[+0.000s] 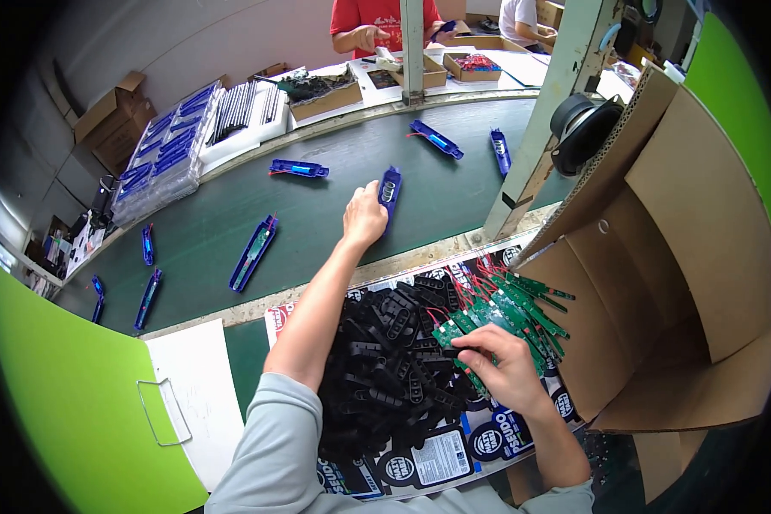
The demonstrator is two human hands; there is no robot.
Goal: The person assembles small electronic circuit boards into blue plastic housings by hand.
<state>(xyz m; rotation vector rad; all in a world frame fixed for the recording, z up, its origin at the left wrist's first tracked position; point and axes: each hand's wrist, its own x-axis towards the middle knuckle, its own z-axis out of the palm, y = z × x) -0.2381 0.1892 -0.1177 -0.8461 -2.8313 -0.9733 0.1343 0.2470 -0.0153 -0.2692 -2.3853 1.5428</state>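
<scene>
My left hand (pixel 366 214) reaches out over the green conveyor belt and is closed on the side of a blue plastic housing (pixel 391 190), whose upper part shows several oval openings. My right hand (pixel 504 367) is pinched, thumb against fingers, with a small black piece (pixel 457 350) at the fingertips, mostly hidden. Below that hand lie green circuit boards (pixel 505 313) with red wires, fanned out in a heap. Between my forearms spreads a large pile of black button strips (pixel 394 360), long and narrow with oval pads.
More blue housings (pixel 253 253) lie spaced along the belt (pixel 317 214), some with boards or light-blue parts inside. An open cardboard box (pixel 668 283) stands at the right beside a metal post (pixel 548 120). Across the belt, a person in red (pixel 377 26) works near trays (pixel 325 94).
</scene>
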